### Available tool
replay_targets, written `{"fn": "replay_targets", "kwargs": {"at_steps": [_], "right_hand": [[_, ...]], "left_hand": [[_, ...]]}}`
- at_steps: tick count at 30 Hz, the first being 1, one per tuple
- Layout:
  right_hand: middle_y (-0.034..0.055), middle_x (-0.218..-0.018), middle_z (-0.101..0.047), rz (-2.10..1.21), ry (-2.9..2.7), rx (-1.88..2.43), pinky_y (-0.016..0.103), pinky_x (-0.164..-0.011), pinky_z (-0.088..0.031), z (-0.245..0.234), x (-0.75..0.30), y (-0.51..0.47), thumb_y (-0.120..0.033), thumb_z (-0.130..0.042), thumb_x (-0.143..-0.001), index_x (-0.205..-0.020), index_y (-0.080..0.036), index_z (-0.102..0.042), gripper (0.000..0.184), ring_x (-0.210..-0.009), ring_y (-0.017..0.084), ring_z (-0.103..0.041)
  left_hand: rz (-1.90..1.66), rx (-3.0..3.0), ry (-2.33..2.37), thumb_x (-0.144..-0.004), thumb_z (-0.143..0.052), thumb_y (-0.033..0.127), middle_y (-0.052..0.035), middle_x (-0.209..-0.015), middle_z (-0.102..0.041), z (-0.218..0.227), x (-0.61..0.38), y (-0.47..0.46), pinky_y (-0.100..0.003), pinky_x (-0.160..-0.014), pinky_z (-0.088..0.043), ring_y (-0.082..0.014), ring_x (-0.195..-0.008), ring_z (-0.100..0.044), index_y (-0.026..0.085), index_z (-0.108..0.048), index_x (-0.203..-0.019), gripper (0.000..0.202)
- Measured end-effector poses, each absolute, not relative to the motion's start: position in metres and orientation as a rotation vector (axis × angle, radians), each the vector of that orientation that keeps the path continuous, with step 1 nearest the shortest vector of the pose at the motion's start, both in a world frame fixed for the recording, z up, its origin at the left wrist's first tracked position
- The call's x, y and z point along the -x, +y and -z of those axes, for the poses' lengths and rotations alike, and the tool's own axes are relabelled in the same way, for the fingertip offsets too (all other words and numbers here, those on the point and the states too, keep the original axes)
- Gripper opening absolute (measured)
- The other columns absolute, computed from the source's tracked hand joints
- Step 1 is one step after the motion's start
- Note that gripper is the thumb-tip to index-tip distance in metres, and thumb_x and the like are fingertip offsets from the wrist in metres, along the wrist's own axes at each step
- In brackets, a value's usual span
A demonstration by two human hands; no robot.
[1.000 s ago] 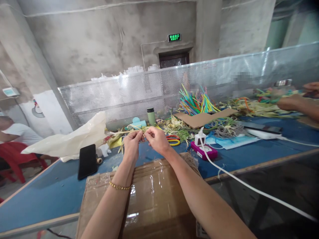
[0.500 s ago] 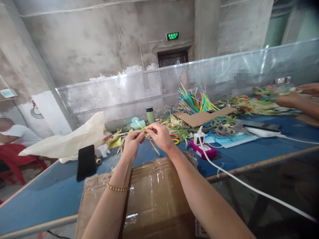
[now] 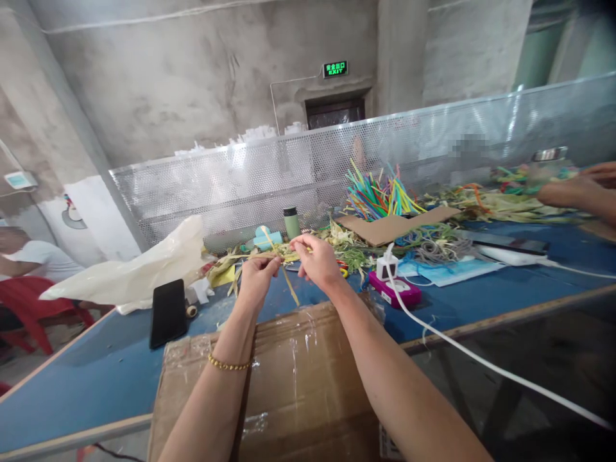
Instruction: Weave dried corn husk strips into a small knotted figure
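Note:
My left hand is closed, its thumb and fingertips pinching thin straw-coloured strips that look like dried plant fibre. One end sticks up beyond the fingers, and another hangs down above the cardboard box. Just to the right, my right hand is curled around a strip that runs across from the left hand; its fingertips partly hide the hold. Below my forearms stands the taped cardboard box. Behind the hands, a heap of dried pale-green strips lies on the blue table.
A black phone and a cream plastic sheet lie left. Near the back are a green bottle and colourful pipe cleaners. At right are a magenta power block, a white cable and another person's hands.
My right hand has shifted slightly right, away from my left hand, and its fingers look looser. The hanging strip end has swung left. The other person's hands have moved a little.

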State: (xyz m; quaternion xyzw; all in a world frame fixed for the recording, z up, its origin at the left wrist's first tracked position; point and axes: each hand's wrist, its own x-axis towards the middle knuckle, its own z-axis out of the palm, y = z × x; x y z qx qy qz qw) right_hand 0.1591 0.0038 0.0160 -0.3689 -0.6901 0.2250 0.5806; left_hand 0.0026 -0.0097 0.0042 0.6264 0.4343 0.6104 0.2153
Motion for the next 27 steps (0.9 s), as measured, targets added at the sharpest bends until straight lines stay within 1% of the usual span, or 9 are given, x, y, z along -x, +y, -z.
{"fn": "replay_targets", "kwargs": {"at_steps": [3, 5, 6, 9, 13, 17, 20, 25, 27], "right_hand": [[0.0053, -0.079, -0.071, -0.337, -1.64, 0.854, 0.023, -0.054, -0.045, -0.016, -0.161, 0.009, -0.022, -0.055, -0.089, -0.085, -0.018, -0.072, 0.018, -0.06, 0.014, -0.064], [0.0075, -0.085, -0.072, -0.286, -1.685, 0.811, 0.025, -0.065, -0.047, -0.015, -0.161, 0.012, -0.023, -0.063, -0.084, -0.076, -0.017, -0.072, 0.013, -0.076, 0.017, -0.066], [0.0072, -0.084, -0.072, -0.319, -1.705, 0.791, 0.026, -0.067, -0.047, -0.015, -0.161, 0.014, -0.024, -0.066, -0.081, -0.073, -0.017, -0.071, 0.012, -0.078, 0.018, -0.065], [0.0027, -0.072, -0.067, -0.584, -1.679, 0.725, 0.027, -0.066, -0.045, -0.014, -0.16, 0.015, -0.027, -0.07, -0.076, -0.071, -0.015, -0.069, 0.013, -0.068, 0.015, -0.059], [-0.0017, -0.064, -0.06, -0.839, -1.561, 0.624, 0.026, -0.062, -0.042, -0.015, -0.158, 0.012, -0.032, -0.068, -0.073, -0.067, -0.017, -0.063, 0.018, -0.061, 0.012, -0.052], [-0.0039, -0.058, -0.054, -0.892, -1.508, 0.631, 0.026, -0.058, -0.038, -0.014, -0.154, 0.01, -0.035, -0.069, -0.069, -0.064, -0.017, -0.061, 0.02, -0.056, 0.011, -0.045], [-0.004, -0.056, -0.053, -0.871, -1.46, 0.659, 0.026, -0.057, -0.037, -0.013, -0.152, 0.012, -0.034, -0.069, -0.065, -0.061, -0.017, -0.061, 0.02, -0.055, 0.011, -0.043], [-0.0035, -0.056, -0.054, -0.911, -1.36, 0.685, 0.026, -0.055, -0.035, -0.009, -0.147, 0.017, -0.034, -0.069, -0.063, -0.061, -0.018, -0.059, 0.019, -0.055, 0.011, -0.044], [-0.0036, -0.056, -0.053, -0.924, -1.336, 0.699, 0.026, -0.054, -0.035, -0.008, -0.146, 0.018, -0.033, -0.067, -0.064, -0.063, -0.017, -0.059, 0.018, -0.054, 0.011, -0.044]], "left_hand": [[-1.655, -1.754, 1.232, -0.069, -0.072, 0.037, -0.001, -0.057, -0.058, -0.003, -0.003, -0.009, -0.029, -0.057, -0.03, -0.0149, -0.057, -0.045, 0.019, -0.065, -0.054, 0.025], [-1.583, -1.759, 1.176, -0.066, -0.075, 0.036, -0.0006, -0.057, -0.058, -0.003, -0.005, -0.01, -0.029, -0.057, -0.03, -0.0145, -0.057, -0.044, 0.018, -0.068, -0.057, 0.022], [-1.551, -1.743, 1.138, -0.066, -0.075, 0.037, 0.0002, -0.055, -0.055, -0.003, -0.005, -0.011, -0.029, -0.058, -0.03, -0.0138, -0.057, -0.043, 0.018, -0.066, -0.054, 0.024], [-1.509, -1.65, 0.993, -0.066, -0.077, 0.038, 0.0024, -0.05, -0.047, -0.005, -0.007, -0.014, -0.028, -0.058, -0.029, -0.0121, -0.056, -0.039, 0.018, -0.059, -0.047, 0.033], [-1.531, -1.602, 0.901, -0.066, -0.08, 0.041, 0.0028, -0.054, -0.049, -0.006, -0.009, -0.017, -0.027, -0.058, -0.029, -0.0111, -0.057, -0.039, 0.017, -0.063, -0.053, 0.033], [-1.559, -1.663, 0.985, -0.069, -0.078, 0.039, 0.0024, -0.055, -0.052, -0.006, -0.01, -0.016, -0.027, -0.059, -0.03, -0.0111, -0.057, -0.04, 0.016, -0.07, -0.058, 0.027], [-1.56, -1.684, 0.989, -0.07, -0.076, 0.038, 0.0015, -0.056, -0.054, -0.005, -0.01, -0.015, -0.028, -0.06, -0.031, -0.012, -0.058, -0.041, 0.017, -0.071, -0.058, 0.025], [-1.546, -1.576, 0.956, -0.064, -0.079, 0.038, -0.0004, -0.059, -0.059, -0.002, -0.013, -0.012, -0.028, -0.061, -0.031, -0.0125, -0.059, -0.042, 0.016, -0.076, -0.065, 0.022], [-1.556, -1.554, 0.947, -0.062, -0.08, 0.039, -0.0004, -0.058, -0.059, -0.001, -0.014, -0.011, -0.028, -0.061, -0.031, -0.0124, -0.059, -0.042, 0.016, -0.076, -0.064, 0.023]]}}
